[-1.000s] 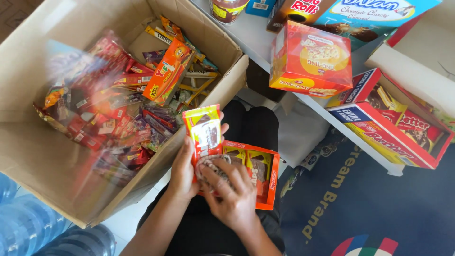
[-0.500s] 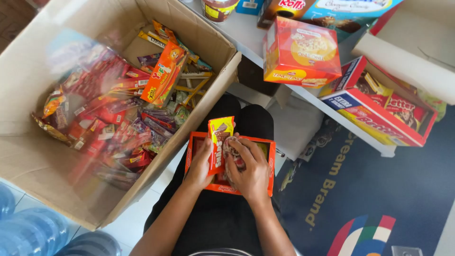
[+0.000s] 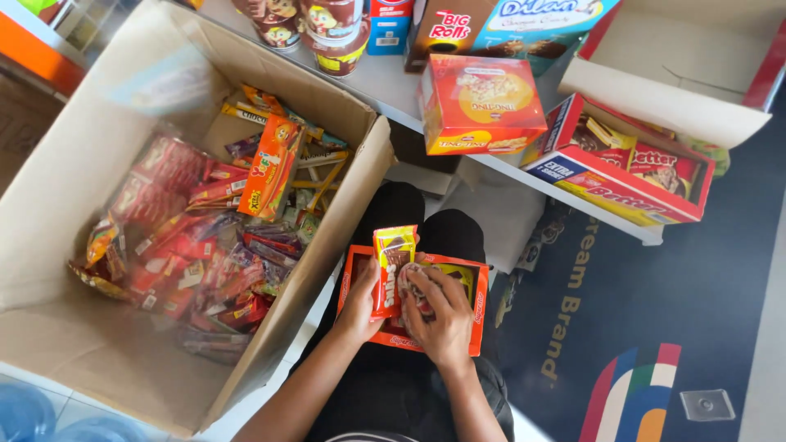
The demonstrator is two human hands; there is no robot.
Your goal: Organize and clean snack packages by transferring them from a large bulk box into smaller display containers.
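Note:
An open orange display box (image 3: 476, 304) lies on my lap. My left hand (image 3: 360, 304) holds a stack of small red-and-yellow snack packets (image 3: 393, 263) upright at the box's left side. My right hand (image 3: 438, 315) rests inside the box, fingers curled over a snack packet (image 3: 414, 285) next to the stack. Both hands are close together and touch the packets.
A large cardboard carton (image 3: 65, 164) full of assorted snack wrappers stands to my left. Ahead, a white shelf (image 3: 573, 196) carries a red-orange box (image 3: 479, 102), an open red tray of snacks (image 3: 630, 168), jars and cartons. A dark blue floor mat (image 3: 671, 327) lies to the right.
The orange box came to rest flat on my lap. The packet stack went from raised above the box down into its left side, with my right hand pressing in beside it.

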